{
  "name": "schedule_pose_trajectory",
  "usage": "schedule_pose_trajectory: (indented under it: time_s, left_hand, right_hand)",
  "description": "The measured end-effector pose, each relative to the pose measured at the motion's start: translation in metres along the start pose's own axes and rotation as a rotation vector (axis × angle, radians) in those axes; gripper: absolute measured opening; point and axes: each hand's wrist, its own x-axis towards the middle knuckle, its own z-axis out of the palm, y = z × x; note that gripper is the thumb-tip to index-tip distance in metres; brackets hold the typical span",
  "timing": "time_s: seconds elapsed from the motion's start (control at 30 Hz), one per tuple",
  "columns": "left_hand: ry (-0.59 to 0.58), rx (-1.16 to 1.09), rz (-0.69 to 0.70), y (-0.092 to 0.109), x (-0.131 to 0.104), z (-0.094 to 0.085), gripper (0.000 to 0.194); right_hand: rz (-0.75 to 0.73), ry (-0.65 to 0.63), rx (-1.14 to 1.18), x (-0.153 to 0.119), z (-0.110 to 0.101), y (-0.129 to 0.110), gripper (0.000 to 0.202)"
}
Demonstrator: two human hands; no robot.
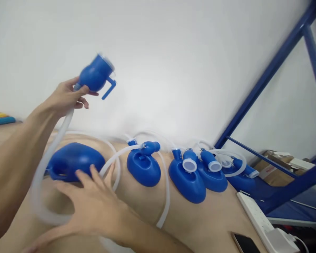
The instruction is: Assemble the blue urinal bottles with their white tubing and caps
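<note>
My left hand (pixel 71 95) is raised against the white wall, its fingers closed round the neck of a blue urinal funnel (pixel 93 73) where the hose joins. The funnel tilts up to the right, and a small blue handle hangs from its rim. From it a translucent white hose (pixel 43 175) drops in a loop toward my other arm. Below, my right hand (pixel 94 203) spreads its fingers over the near side of a blue urinal bottle (pixel 77 158) lying on the table. Another white hose (pixel 121 153) passes by those fingers; whether they touch it I cannot tell.
Several more blue urinal bottles (pixel 186 182) with funnels and hoses line the tan tabletop (pixel 200 228). At right are a white power strip (pixel 255 214), a phone (pixel 244 242), a blue metal frame (pixel 265 63) and a cardboard box (pixel 275 172). Yellow and blue items (pixel 1 119) lie far left.
</note>
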Motion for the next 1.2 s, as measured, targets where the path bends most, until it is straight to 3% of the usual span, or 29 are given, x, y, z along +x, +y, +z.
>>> schedule_pose_trajectory:
  time_s: [0.1, 0.2, 0.3, 0.4, 0.53, 0.7, 0.83, 0.97, 1.07, 1.2]
  left_hand:
    - [-0.146, 0.077, -0.227, -0.047, 0.002, -0.011, 0.087]
    - [-0.219, 0.060, -0.338, -0.092, -0.011, -0.012, 0.089]
    - [-0.222, -0.022, -0.366, -0.124, -0.025, -0.004, 0.088]
    - [-0.155, -0.118, -0.368, -0.140, -0.032, 0.005, 0.087]
    - [-0.058, -0.204, -0.333, -0.141, -0.039, 0.010, 0.083]
    - [0.066, -0.154, -0.180, -0.123, -0.066, -0.001, 0.089]
    - [-0.036, 0.063, -0.162, -0.113, -0.100, -0.004, 0.088]
    - [-0.123, 0.414, -0.227, -0.105, -0.125, 0.011, 0.076]
    - [-0.168, 0.492, -0.213, -0.097, -0.130, 0.020, 0.076]
    - [-0.226, 0.633, -0.141, -0.085, -0.123, 0.012, 0.082]
  right_hand:
    - [0.122, 0.054, -0.160, 0.026, 0.009, 0.018, 0.094]
    - [0.117, 0.057, -0.334, 0.058, 0.006, 0.042, 0.094]
    - [0.154, -0.055, -0.327, 0.089, -0.001, 0.062, 0.101]
    - [0.053, -0.194, -0.153, 0.106, 0.001, 0.071, 0.116]
    - [-0.027, -0.208, -0.022, 0.107, 0.014, 0.071, 0.121]
    - [0.186, -0.092, 0.278, 0.101, 0.011, 0.096, 0.116]
    - [0.368, 0.007, 0.638, 0.097, 0.005, 0.133, 0.101]
    - [0.402, 0.046, 0.760, 0.087, 0.012, 0.155, 0.096]
    - [0.439, 0.143, 0.824, 0.076, 0.019, 0.160, 0.098]
    - [0.420, 0.225, 0.866, 0.068, 0.031, 0.163, 0.095]
